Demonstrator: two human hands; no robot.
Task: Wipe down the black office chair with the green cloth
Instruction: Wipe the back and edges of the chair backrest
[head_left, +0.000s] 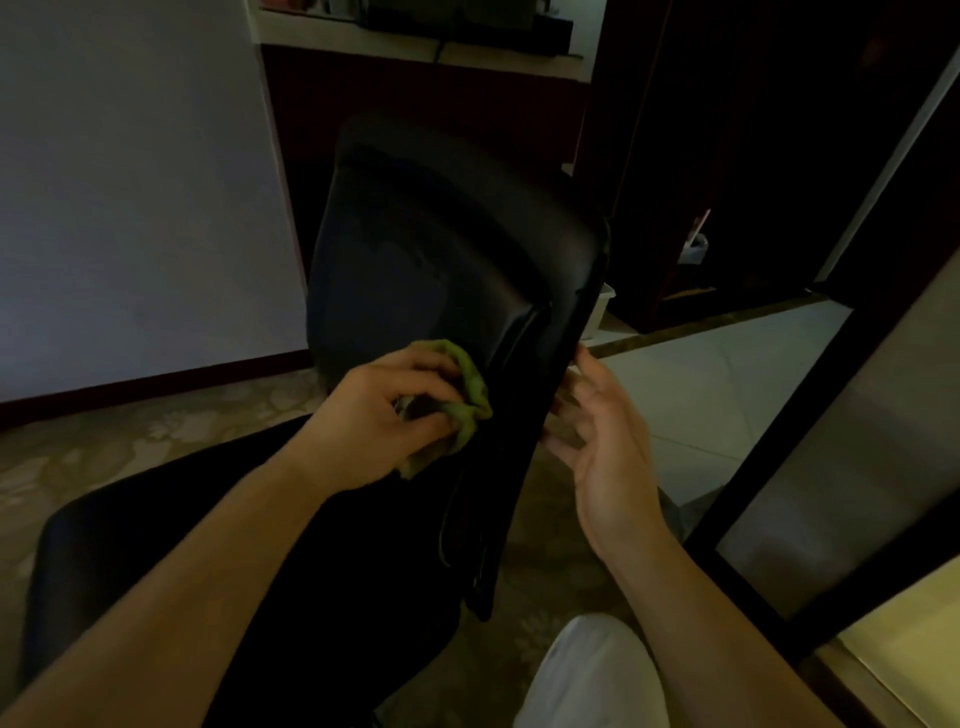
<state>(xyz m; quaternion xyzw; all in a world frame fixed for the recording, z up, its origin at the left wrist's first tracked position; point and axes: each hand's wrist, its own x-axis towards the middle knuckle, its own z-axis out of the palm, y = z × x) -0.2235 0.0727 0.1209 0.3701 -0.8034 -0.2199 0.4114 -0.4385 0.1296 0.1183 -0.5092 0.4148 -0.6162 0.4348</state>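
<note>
Black office chair fills the head view, its backrest with the long axis running up and away from the person, broad face turned left. Left hand clutches the green cloth against that face, mid-wipe, while right hand, fingers spread loose, braces the edge just right of the grip. Next, I judge, the cloth sweeps upward.

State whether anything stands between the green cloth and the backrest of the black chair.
Nothing visible does. The left hand grips the green cloth, which lies against the lower backrest of the black chair. The right hand is at the backrest's right edge, clear of the cloth.
</note>
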